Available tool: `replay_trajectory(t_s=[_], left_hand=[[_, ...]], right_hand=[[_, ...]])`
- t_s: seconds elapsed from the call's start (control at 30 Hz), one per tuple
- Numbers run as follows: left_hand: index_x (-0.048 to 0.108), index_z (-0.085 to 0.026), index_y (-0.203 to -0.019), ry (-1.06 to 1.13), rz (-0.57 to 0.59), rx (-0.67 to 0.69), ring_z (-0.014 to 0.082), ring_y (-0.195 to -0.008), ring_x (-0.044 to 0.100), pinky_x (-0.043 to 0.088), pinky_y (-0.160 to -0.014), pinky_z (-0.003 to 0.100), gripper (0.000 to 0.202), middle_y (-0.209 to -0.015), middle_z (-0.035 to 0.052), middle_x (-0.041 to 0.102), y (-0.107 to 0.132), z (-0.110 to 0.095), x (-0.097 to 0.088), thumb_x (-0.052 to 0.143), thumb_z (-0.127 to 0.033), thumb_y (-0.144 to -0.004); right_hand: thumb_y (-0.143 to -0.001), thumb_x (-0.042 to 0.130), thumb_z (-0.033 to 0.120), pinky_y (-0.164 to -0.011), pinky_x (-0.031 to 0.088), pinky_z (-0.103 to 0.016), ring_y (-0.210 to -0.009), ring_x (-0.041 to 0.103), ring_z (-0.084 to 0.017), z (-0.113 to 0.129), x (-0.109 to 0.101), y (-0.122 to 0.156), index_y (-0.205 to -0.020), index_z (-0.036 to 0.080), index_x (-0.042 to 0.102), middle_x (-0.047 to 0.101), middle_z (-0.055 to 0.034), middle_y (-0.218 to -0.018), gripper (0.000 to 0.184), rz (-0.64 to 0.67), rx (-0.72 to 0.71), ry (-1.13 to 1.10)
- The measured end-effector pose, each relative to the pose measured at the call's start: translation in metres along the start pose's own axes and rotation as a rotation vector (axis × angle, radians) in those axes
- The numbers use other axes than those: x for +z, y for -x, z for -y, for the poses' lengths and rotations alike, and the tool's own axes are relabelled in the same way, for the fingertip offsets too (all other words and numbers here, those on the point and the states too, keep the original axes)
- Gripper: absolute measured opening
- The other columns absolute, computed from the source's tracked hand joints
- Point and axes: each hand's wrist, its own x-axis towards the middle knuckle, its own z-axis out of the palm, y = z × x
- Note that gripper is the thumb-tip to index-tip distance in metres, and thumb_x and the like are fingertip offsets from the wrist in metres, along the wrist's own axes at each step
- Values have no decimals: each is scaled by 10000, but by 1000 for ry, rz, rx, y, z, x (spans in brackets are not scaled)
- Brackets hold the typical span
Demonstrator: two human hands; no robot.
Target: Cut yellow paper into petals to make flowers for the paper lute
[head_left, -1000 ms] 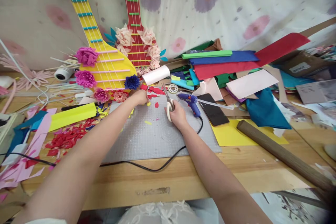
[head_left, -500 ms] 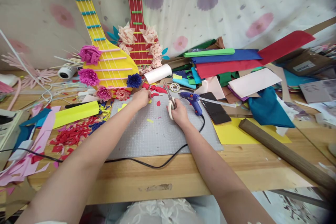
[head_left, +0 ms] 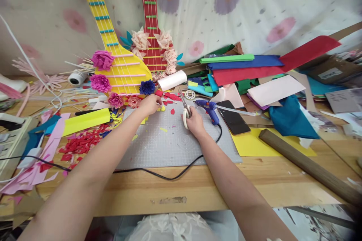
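My right hand (head_left: 194, 120) is wrapped round the white handles of a pair of scissors (head_left: 185, 108), whose metal blades point away from me over the grey cutting mat (head_left: 169, 147). Over the mat's far left part, my left hand (head_left: 151, 105) reaches with its fingers drawn together; what they pinch, if anything, is hidden. A small yellow piece (head_left: 162, 109) shows just by those fingertips. Red paper pieces (head_left: 171, 97) lie beyond that hand, and a single red petal-shaped piece (head_left: 172, 112) rests on the mat between my hands.
A blue glue gun (head_left: 209, 110) with its cord lies right of the scissors, beside a black phone (head_left: 233, 117). Two paper-flowered instruments, one yellow (head_left: 124, 69) and one red (head_left: 152, 51), stand at the back. Red scraps (head_left: 85, 139) heap at left; coloured sheets (head_left: 249, 69) pile up right.
The whole view has shifted slightly, so things sit a little further right. My left hand has barely moved by the red pieces; my right hand keeps the scissors in the same place.
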Motion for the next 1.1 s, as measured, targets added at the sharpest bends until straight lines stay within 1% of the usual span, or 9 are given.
replay_trajectory(t_s=[0.13,0.27,0.37,0.47,0.57,0.63,0.77,0.9,1.1], left_hand=[[667,-186,-824,111,-70,-36,184,-778,594,424,-688,272,189,-860,44,678,15,11,-19,518,-236,-720],[655,-175,-733,146,-93,-117,185,-723,590,425,-671,277,209,-769,40,668,44,31,-36,528,-340,-729],[632,-175,-704,119,-80,-201,194,-730,595,430,-686,290,225,-773,44,662,65,48,-36,605,-397,-673],[644,-188,-805,76,-21,-141,214,-836,600,438,-762,311,243,-897,56,664,76,59,-29,635,-374,-648],[655,-206,-908,9,29,-44,248,-1011,553,405,-882,342,285,-1025,72,638,77,62,-23,641,-300,-640],[660,-218,-925,-33,47,-33,270,-1060,522,391,-907,359,304,-1052,76,620,75,59,-22,651,-266,-625],[665,-226,-866,-70,70,-54,285,-1043,520,405,-879,355,258,-1030,82,607,73,53,-23,642,-198,-611],[656,-225,-876,-130,118,-56,286,-1031,533,413,-864,345,268,-1043,88,601,69,51,-23,631,-199,-610],[628,-188,-837,-217,187,-1,275,-997,547,412,-834,327,249,-998,102,616,62,45,-26,612,-159,-591]], right_hand=[[-737,474,315,-561,310,-258,-602,488,-172,0,0,0,-702,239,347,514,11,-646,152,-2,-7,-6],[-735,483,318,-564,315,-260,-607,494,-173,0,0,1,-701,238,345,522,9,-650,164,0,-1,2],[-744,480,348,-567,321,-266,-621,510,-182,0,1,1,-709,240,361,537,0,-661,164,2,3,11],[-747,479,366,-566,321,-273,-625,516,-192,0,1,0,-720,242,386,548,-11,-667,158,2,3,28],[-758,476,370,-571,328,-279,-626,519,-198,0,1,1,-735,242,406,550,-16,-669,148,-3,0,49],[-772,461,380,-571,332,-281,-628,517,-200,0,2,1,-744,241,418,546,-17,-668,148,-8,-4,57],[-760,476,356,-569,330,-278,-638,513,-198,-2,3,1,-763,238,436,546,-20,-679,126,-15,-20,70],[-760,480,350,-570,317,-278,-630,509,-194,-1,4,1,-756,238,425,554,-21,-689,124,-11,-20,82],[-784,463,381,-579,312,-282,-647,522,-203,3,2,3,-723,240,374,563,-21,-691,178,-2,-8,63]])
